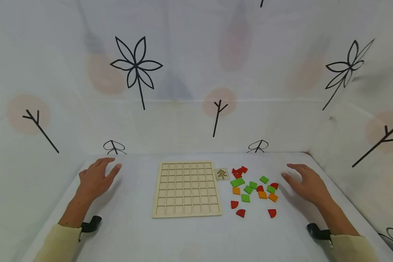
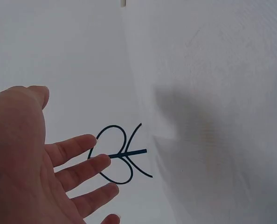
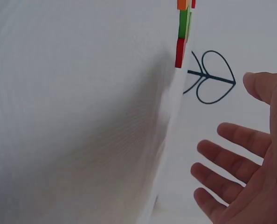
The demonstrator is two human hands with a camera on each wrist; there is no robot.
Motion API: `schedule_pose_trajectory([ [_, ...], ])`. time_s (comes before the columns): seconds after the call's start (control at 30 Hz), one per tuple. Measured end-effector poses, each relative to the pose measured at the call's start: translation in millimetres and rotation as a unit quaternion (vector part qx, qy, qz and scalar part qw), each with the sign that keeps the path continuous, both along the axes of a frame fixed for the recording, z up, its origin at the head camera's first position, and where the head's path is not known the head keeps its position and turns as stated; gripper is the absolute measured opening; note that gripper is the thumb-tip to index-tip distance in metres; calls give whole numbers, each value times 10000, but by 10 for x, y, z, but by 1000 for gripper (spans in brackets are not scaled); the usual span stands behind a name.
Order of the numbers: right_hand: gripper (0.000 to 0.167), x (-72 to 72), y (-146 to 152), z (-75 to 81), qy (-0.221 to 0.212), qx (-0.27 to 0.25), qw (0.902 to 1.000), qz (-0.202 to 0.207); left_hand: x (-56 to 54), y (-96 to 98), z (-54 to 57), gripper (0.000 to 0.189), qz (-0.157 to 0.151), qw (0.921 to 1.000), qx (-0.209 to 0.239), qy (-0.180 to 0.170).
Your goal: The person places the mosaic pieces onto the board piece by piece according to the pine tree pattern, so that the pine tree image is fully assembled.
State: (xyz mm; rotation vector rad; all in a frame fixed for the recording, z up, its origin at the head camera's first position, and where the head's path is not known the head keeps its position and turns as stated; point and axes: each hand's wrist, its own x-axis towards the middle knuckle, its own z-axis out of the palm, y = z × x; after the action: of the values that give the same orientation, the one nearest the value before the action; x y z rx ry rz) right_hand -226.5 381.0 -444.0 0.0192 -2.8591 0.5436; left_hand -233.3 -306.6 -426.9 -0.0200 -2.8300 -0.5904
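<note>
My left hand (image 1: 96,179) hovers over the table's left side, fingers relaxed, holding nothing. On the other side, my right hand (image 1: 307,185) is held above the table with loose fingers and nothing in its grasp. A square wooden grid board (image 1: 187,189) lies between the hands. Right of it, nearest the right hand, are scattered flat pieces: green squares (image 1: 245,198), orange squares (image 1: 236,191) and red quarter-round pieces (image 1: 272,213). A small pattern card (image 1: 222,174) with a tree-like picture touches or nearly touches the board's upper right edge. In the left wrist view, the fingers (image 2: 85,172) are spread apart.
The white table (image 1: 127,233) runs back to a white cloth wall (image 1: 183,123) with black plant drawings. Cloth also rises at both sides. A black wrist camera mount (image 1: 91,224) is on the left wrist, another mount (image 1: 317,232) on the right.
</note>
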Motion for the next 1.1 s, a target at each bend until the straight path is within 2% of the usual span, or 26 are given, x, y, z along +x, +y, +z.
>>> schedule_pose_trajectory([
  [0.3, 58, -32, -163, 42, 239, -86, 9994, 255, 6, 145, -34, 68, -155, 9994, 285, -125],
  [0.63, 51, -109, -466, 118, 177, -288, 9980, 528, 31, 359, -108, 63, -354, 9986, 356, -140],
  [0.8, 49, -148, -592, 163, 152, -339, 9970, 673, 37, 467, -115, 64, -424, 9973, 531, -289],
  [0.97, 49, -178, -739, 203, 181, -345, 9954, 873, 70, 546, -120, 61, -586, 9953, 692, -336],
  [1.1, 49, -206, -869, 212, 87, -350, 9944, 989, 88, 606, -169, 59, -730, 9944, 694, -322],
])
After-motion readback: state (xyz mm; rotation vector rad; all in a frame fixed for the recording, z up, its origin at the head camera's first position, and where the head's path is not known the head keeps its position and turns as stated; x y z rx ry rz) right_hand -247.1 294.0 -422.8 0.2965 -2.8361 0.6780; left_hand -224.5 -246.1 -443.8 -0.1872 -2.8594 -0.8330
